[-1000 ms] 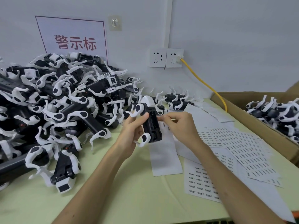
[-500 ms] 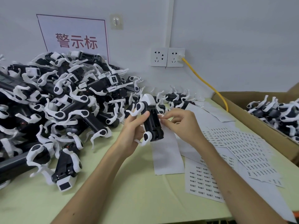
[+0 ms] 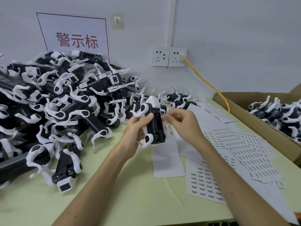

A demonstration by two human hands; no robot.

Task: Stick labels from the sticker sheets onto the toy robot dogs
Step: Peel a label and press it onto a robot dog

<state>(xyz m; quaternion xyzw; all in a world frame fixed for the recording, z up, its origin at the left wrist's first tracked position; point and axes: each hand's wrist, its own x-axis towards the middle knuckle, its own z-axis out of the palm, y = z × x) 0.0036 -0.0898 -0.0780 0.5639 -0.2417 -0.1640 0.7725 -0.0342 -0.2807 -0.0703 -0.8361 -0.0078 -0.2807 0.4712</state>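
Note:
My left hand (image 3: 136,128) grips a black-and-white toy robot dog (image 3: 154,126) belly-up above the table, head pointing away from me. My right hand (image 3: 182,123) is at the dog's right side, thumb and forefinger pinched together right against its black underside; whether a label sits between them is too small to tell. Sticker sheets (image 3: 241,147) with rows of small printed labels lie to the right of the dog. A mostly blank strip (image 3: 166,157) of backing paper lies under it.
A big heap of robot dogs (image 3: 53,101) fills the left of the green table (image 3: 130,201). A cardboard box (image 3: 260,128) holding more dogs stands at the right. A yellow cable (image 3: 206,84) runs from the wall socket (image 3: 177,57).
My right hand's fingers have closed in on the dog's underside near its front. The dog stays held in my left hand, almost still.

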